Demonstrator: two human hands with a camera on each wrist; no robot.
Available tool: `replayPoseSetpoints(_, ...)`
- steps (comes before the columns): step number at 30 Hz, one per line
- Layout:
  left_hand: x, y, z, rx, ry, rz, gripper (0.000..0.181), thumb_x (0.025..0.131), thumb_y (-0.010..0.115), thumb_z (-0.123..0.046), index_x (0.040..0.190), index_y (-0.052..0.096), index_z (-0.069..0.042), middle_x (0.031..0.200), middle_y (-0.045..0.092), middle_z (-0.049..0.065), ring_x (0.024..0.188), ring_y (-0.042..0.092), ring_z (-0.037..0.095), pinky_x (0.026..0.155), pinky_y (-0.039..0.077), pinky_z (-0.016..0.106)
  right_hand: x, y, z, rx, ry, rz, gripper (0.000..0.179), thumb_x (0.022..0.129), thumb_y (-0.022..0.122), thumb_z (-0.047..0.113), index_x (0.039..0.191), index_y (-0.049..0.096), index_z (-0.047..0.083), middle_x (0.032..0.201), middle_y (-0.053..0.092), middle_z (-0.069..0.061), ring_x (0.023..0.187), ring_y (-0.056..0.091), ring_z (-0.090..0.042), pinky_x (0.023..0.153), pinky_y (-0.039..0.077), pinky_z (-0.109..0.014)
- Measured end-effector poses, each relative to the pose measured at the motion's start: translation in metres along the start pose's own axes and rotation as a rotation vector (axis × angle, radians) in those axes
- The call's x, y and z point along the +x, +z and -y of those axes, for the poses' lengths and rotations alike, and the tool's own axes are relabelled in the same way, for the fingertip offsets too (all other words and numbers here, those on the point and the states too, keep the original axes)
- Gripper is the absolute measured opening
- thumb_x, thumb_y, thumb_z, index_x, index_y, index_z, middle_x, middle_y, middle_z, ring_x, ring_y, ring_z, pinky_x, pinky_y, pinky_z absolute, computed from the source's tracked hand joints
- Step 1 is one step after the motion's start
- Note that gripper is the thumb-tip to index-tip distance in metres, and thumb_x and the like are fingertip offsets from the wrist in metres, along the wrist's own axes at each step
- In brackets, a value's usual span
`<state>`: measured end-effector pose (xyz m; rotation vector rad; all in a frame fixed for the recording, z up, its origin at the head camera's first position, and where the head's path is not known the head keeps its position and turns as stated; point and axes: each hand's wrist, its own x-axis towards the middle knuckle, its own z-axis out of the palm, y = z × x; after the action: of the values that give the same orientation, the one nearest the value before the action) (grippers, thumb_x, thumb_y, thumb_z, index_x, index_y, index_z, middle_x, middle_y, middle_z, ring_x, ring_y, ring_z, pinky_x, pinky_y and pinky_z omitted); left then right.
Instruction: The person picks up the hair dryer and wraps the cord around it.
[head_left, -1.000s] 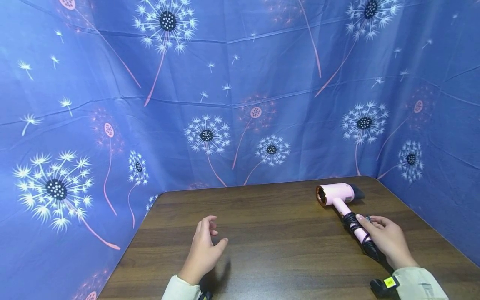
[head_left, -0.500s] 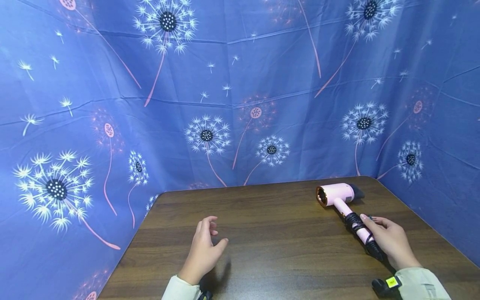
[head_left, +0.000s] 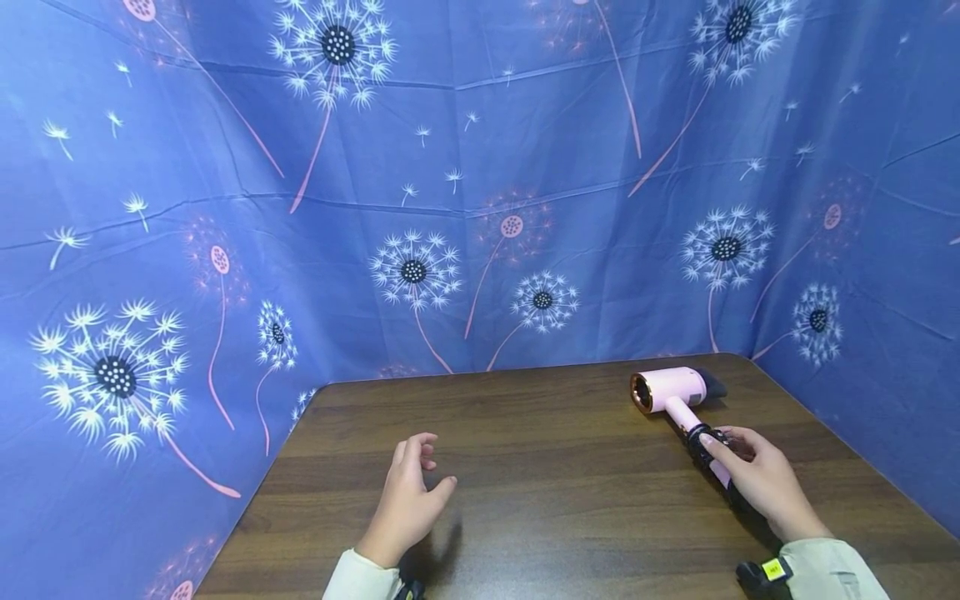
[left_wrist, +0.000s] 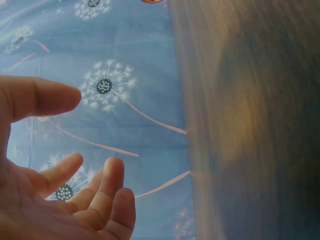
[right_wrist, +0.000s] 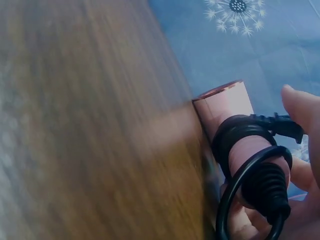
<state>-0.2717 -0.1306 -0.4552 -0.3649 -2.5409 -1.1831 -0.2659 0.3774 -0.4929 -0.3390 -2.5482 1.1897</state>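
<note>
A pink hair dryer (head_left: 670, 390) with a copper-coloured ring lies at the right of the table. Its black cord (right_wrist: 240, 130) winds round the handle, and the plug (right_wrist: 287, 127) sticks out to the side. Over the handle, my right hand (head_left: 765, 479) pinches the cord by its plug end between thumb and forefinger. Other fingers reach under the handle in the right wrist view; their exact contact there is partly hidden. My left hand (head_left: 411, 500) hovers over the left part of the table with fingers loosely bent, holding nothing.
The brown wooden table (head_left: 540, 500) ends at the back and both sides against a blue curtain (head_left: 465, 167) with a dandelion print. A dark strap with a wrist camera (head_left: 763, 575) sits below my right hand.
My right hand has shifted a little left and toward the hair dryer's head, covering more of the handle and cord. My left hand and the hair dryer stay about where they were.
</note>
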Motion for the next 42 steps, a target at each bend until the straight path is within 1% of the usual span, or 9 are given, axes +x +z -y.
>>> replayPoseSetpoints(7, 0.002, 0.001, 0.001, 0.006, -0.005, 0.015, 0.060, 0.082, 0.080, -0.013, 0.136, 0.054, -0.008, 0.124, 0.054, 0.009, 0.106, 0.059, 0.021, 0.089, 0.051, 0.040, -0.002, 0.005, 0.002, 0.004, -0.094, 0.015, 0.068, 0.095, 0.072, 0.048, 0.139, 0.054, 0.000, 0.129, 0.061, -0.033, 0.086, 0.058, -0.003, 0.066, 0.046, -0.020)
replayPoseSetpoints(14, 0.002, 0.003, 0.001, 0.003, -0.009, 0.032, 0.057, 0.083, 0.080, -0.016, 0.135, 0.056, -0.013, 0.126, 0.053, 0.009, 0.109, 0.059, 0.021, 0.090, 0.051, 0.041, -0.004, 0.008, 0.003, -0.046, -0.160, 0.009, 0.072, 0.093, 0.076, 0.042, 0.141, 0.049, -0.003, 0.131, 0.059, -0.038, 0.112, 0.062, -0.042, 0.070, 0.042, -0.017)
replayPoseSetpoints(18, 0.001, 0.003, 0.001, 0.002, -0.004, 0.034, 0.057, 0.083, 0.080, -0.016, 0.134, 0.056, -0.013, 0.126, 0.053, 0.009, 0.109, 0.060, 0.022, 0.090, 0.051, 0.042, -0.006, 0.011, 0.005, -0.054, -0.178, 0.022, 0.074, 0.093, 0.075, 0.042, 0.144, 0.047, -0.003, 0.133, 0.057, -0.039, 0.117, 0.059, -0.049, 0.076, 0.044, -0.026)
replayPoseSetpoints(21, 0.002, 0.003, 0.002, 0.003, -0.001, 0.032, 0.057, 0.083, 0.080, -0.016, 0.134, 0.056, -0.013, 0.126, 0.053, 0.008, 0.109, 0.060, 0.022, 0.090, 0.051, 0.042, -0.005, 0.014, 0.009, -0.049, -0.168, 0.041, 0.077, 0.095, 0.073, 0.045, 0.147, 0.044, -0.004, 0.137, 0.052, -0.041, 0.122, 0.055, -0.052, 0.085, 0.048, -0.041)
replayPoseSetpoints(24, 0.004, 0.003, 0.002, 0.004, -0.001, 0.029, 0.057, 0.082, 0.080, -0.016, 0.134, 0.057, -0.012, 0.125, 0.054, 0.008, 0.108, 0.059, 0.022, 0.090, 0.051, 0.041, -0.003, 0.016, 0.013, -0.047, -0.153, 0.046, 0.081, 0.095, 0.071, 0.048, 0.149, 0.042, -0.005, 0.140, 0.049, -0.041, 0.125, 0.052, -0.054, 0.088, 0.046, -0.051)
replayPoseSetpoints(31, 0.006, 0.002, 0.002, 0.003, -0.024, 0.048, 0.057, 0.084, 0.081, -0.017, 0.135, 0.056, -0.012, 0.127, 0.052, 0.008, 0.112, 0.059, 0.024, 0.090, 0.051, 0.043, -0.004, 0.017, 0.018, -0.089, -0.198, 0.055, 0.083, 0.089, 0.080, 0.041, 0.147, 0.046, -0.006, 0.131, 0.059, -0.035, 0.109, 0.061, -0.039, 0.073, 0.045, -0.029)
replayPoseSetpoints(36, 0.009, 0.001, -0.001, 0.025, -0.003, 0.067, 0.056, 0.084, 0.080, -0.018, 0.134, 0.056, -0.014, 0.132, 0.052, 0.009, 0.116, 0.059, 0.025, 0.087, 0.052, 0.044, -0.004, 0.015, 0.023, -0.134, -0.215, 0.065, 0.079, 0.087, 0.081, 0.037, 0.145, 0.048, -0.006, 0.125, 0.062, -0.032, 0.098, 0.062, -0.032, 0.067, 0.046, -0.030)
replayPoseSetpoints(39, 0.013, 0.000, -0.003, 0.056, 0.049, 0.075, 0.055, 0.084, 0.079, -0.017, 0.134, 0.055, -0.013, 0.134, 0.051, 0.010, 0.118, 0.061, 0.027, 0.090, 0.053, 0.047, -0.003, 0.013, 0.026, -0.179, -0.256, 0.049, 0.075, 0.086, 0.082, 0.033, 0.141, 0.052, -0.007, 0.118, 0.064, -0.032, 0.094, 0.063, -0.033, 0.069, 0.047, -0.034)
replayPoseSetpoints(42, 0.016, -0.001, -0.005, 0.119, 0.102, 0.087, 0.056, 0.084, 0.079, -0.017, 0.134, 0.055, -0.012, 0.135, 0.052, 0.010, 0.119, 0.062, 0.028, 0.094, 0.052, 0.050, -0.004, 0.011, 0.030, -0.222, -0.298, 0.028, 0.070, 0.085, 0.082, 0.029, 0.138, 0.054, -0.009, 0.120, 0.062, -0.037, 0.101, 0.063, -0.043, 0.077, 0.050, -0.048)
